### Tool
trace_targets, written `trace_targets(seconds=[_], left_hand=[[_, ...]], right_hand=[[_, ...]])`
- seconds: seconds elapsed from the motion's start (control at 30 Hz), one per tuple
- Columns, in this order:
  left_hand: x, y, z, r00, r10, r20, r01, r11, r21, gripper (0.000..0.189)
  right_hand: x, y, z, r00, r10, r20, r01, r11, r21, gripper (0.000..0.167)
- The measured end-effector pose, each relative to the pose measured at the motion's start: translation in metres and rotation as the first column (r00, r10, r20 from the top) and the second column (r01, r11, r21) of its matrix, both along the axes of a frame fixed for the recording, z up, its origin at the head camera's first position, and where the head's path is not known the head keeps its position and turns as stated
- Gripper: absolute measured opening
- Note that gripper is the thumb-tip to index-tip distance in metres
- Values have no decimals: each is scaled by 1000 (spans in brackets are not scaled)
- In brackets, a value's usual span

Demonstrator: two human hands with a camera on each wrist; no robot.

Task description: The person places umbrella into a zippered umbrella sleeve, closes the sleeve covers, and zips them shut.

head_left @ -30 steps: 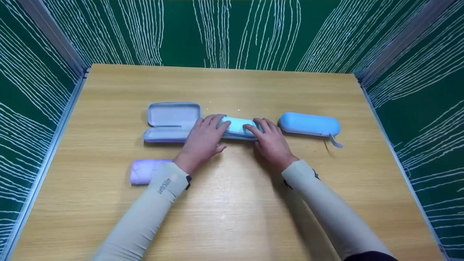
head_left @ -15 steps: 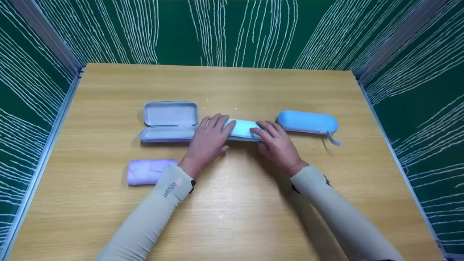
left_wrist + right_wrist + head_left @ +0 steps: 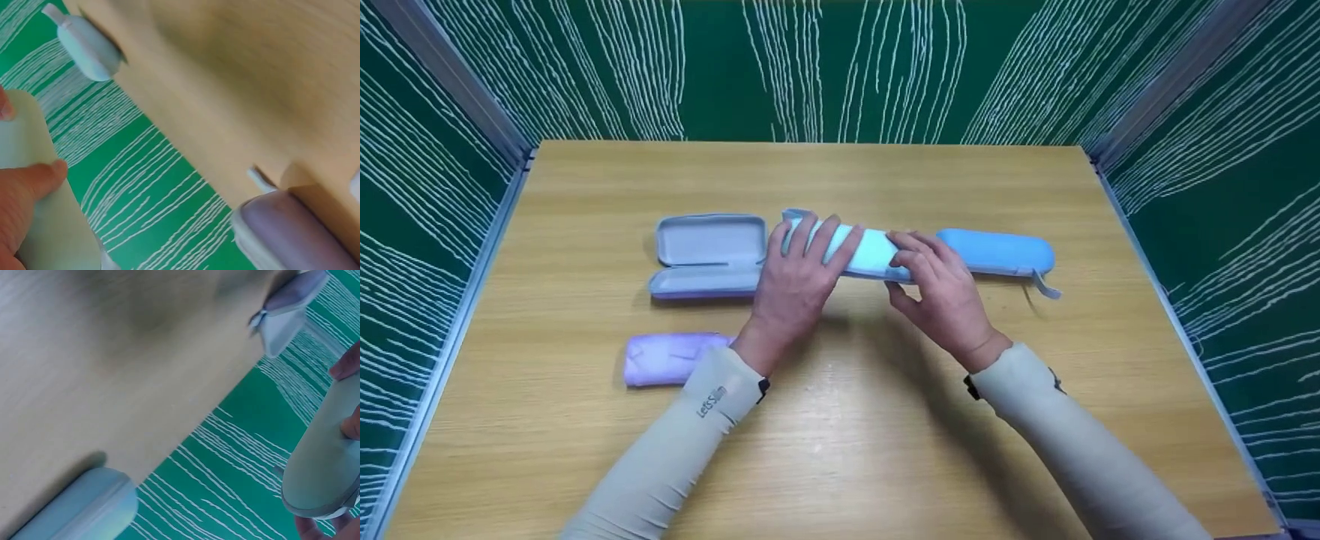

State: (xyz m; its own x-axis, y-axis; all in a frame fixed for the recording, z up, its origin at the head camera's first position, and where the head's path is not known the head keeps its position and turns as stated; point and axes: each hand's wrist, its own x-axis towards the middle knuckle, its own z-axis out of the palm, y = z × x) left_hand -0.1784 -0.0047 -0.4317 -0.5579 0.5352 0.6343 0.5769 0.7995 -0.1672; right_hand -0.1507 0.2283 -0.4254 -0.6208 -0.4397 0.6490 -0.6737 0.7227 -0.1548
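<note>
A mint-green zip case (image 3: 876,253) is held a little above the table by both hands, its right end tilted lower in the head view. My left hand (image 3: 799,289) grips its left part, fingers spread over the top. My right hand (image 3: 943,300) grips its right end, fingers on top and thumb at the near edge. In the left wrist view, the smooth underside of the mint case (image 3: 28,135) has my thumb pressed across it. The rounded end of the mint case (image 3: 320,467) shows in the right wrist view. Whether the case is zipped fully cannot be seen.
Left of the hands, a lavender case (image 3: 711,241) lies with its lid up. A blue zip case (image 3: 1005,253) with a strap lies behind the right hand. A lavender roll (image 3: 667,360) sits by the left sleeve. Green walls with white lines surround the wooden table (image 3: 825,465).
Both hands have raised the mint case off the table and tilted it, left end up. My right thumb has moved to its near edge. The other cases have stayed in place.
</note>
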Motion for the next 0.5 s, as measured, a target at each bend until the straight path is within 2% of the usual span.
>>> trace_targets(seconds=[0.1, 0.17, 0.23, 0.3, 0.4, 0.47, 0.5], left_hand=[[1, -3, 4, 1000, -13, -20, 13, 1000, -19, 62], [0, -7, 4, 999, -34, -24, 34, 999, -17, 64], [-1, -11, 4, 998, -60, -30, 60, 998, -4, 64], [-2, -14, 3, 995, -97, -33, 98, 995, 28, 64], [-2, -18, 3, 986, -158, -47, 162, 983, 89, 66], [-2, -20, 4, 979, -192, -68, 199, 973, 114, 68], [-1, -20, 5, 976, -202, -83, 211, 970, 118, 69]], right_hand=[[4, -1, 6, 999, 14, 39, -12, 998, -54, 46], [8, 0, 11, 992, 39, 121, -24, 992, -122, 50], [11, 4, 18, 970, 86, 228, -30, 971, -237, 54], [13, 9, 27, 928, 166, 334, -20, 916, -401, 54], [12, 18, 40, 845, 298, 444, 47, 785, -618, 42], [10, 23, 46, 777, 384, 498, 102, 704, -703, 35], [10, 25, 48, 741, 413, 529, 133, 683, -718, 33]])
